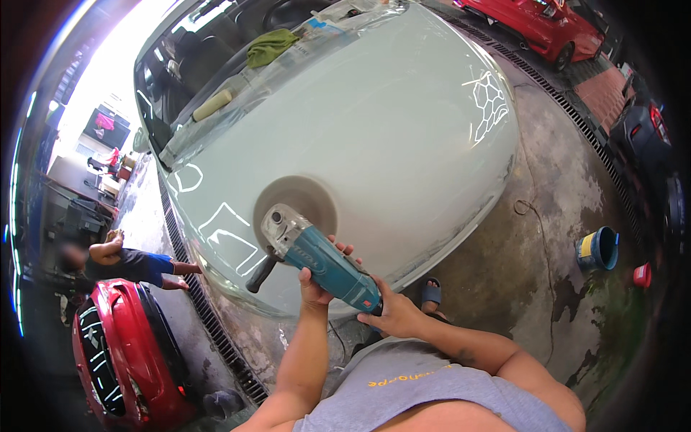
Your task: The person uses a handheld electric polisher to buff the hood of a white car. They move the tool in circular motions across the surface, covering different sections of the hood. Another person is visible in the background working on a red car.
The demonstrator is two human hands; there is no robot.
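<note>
Both hands, left hand (314,279) and right hand (394,314), grip the teal polisher (327,265); tilting its pad (296,205) ahead of them could scorch the white car hood (389,129).

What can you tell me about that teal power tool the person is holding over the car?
The polisher has a teal plastic body, a grey metal head and a black side handle sticking out lower left. Its round, pale pad lies flat on the white car hood. The left hand grips the body from below; the right hand holds its rear end.
</note>
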